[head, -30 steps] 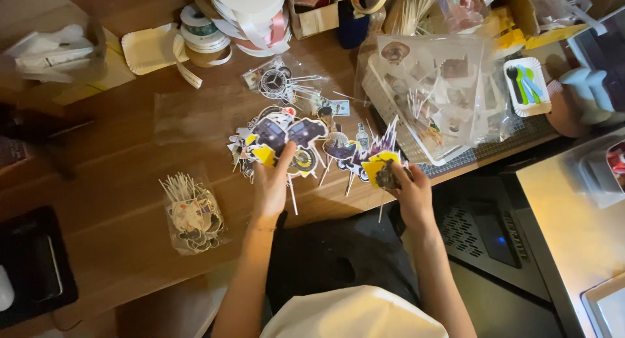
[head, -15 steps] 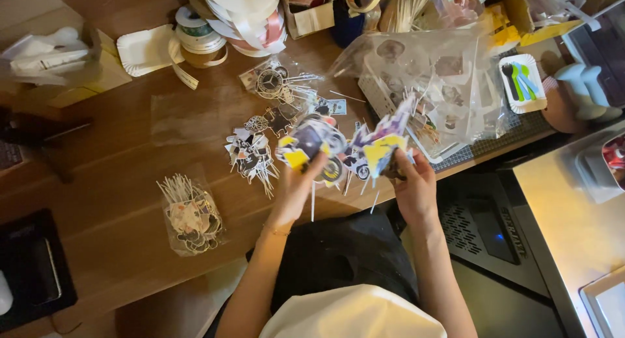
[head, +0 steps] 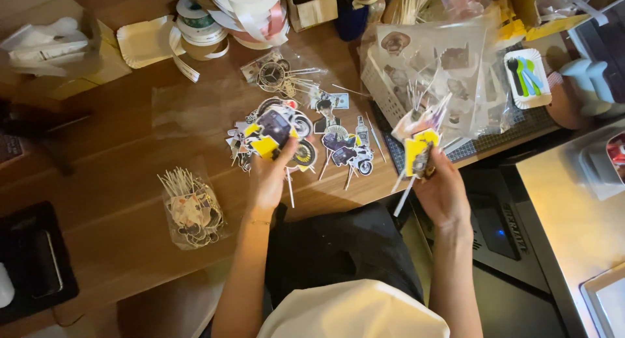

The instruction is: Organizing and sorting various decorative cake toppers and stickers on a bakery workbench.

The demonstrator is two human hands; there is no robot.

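A small craft or party-supply workroom is shown. A wooden counter (head: 117, 201) is crowded with making and packing materials: rolls of ribbon (head: 244, 12) and tape (head: 198, 25), a paper plate (head: 143, 42), printed cut-out toppers on sticks (head: 293, 133) spread in a heap, and a clear bag of finished toppers (head: 192, 211). More clear bags of cut-outs (head: 443, 71) are stacked in a white basket (head: 381, 94), and cardboard boxes (head: 316, 9) are lined along the far edge.
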